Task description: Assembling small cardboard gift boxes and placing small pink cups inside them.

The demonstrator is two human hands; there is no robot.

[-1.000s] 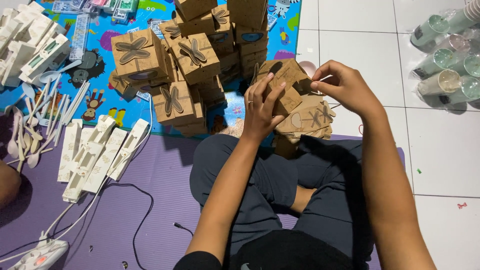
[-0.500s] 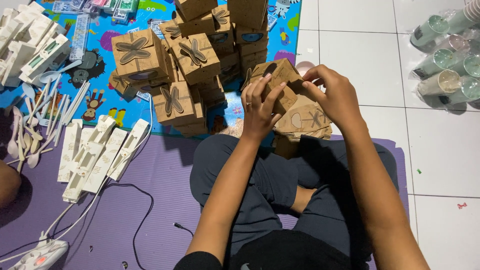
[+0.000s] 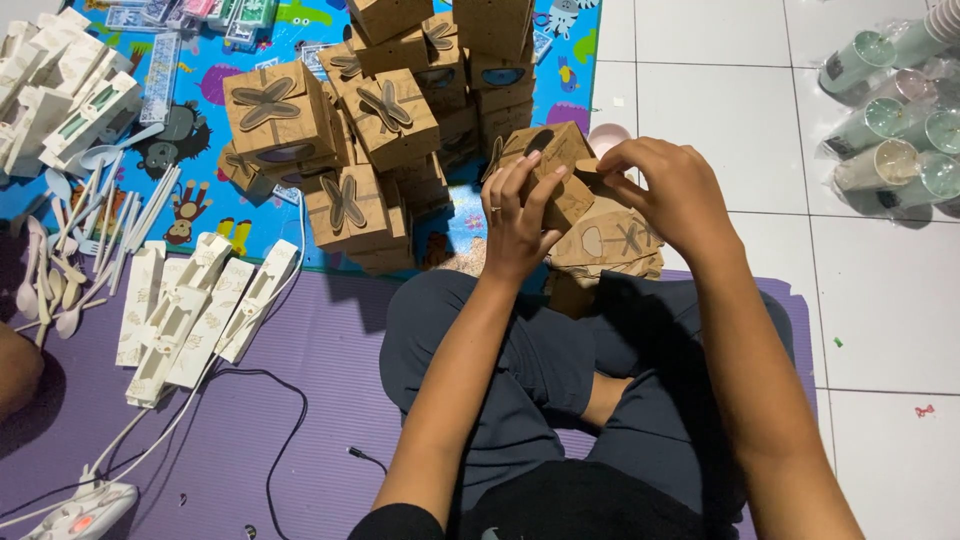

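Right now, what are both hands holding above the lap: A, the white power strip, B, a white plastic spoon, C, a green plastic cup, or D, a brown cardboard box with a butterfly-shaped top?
D: the left hand and the right hand both grip a brown cardboard box, its flaps not fully shut, while the spoons, the cups and the power strip lie untouched off to the sides.

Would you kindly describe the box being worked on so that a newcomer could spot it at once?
Start at the pile of brown cardboard boxes on the colourful play mat, then look just right of it, above the seated person's lap. The brown cardboard box there is gripped between the left hand and the right hand. Unlike the stacked ones, it is tilted in the air, with a flap being pinched.
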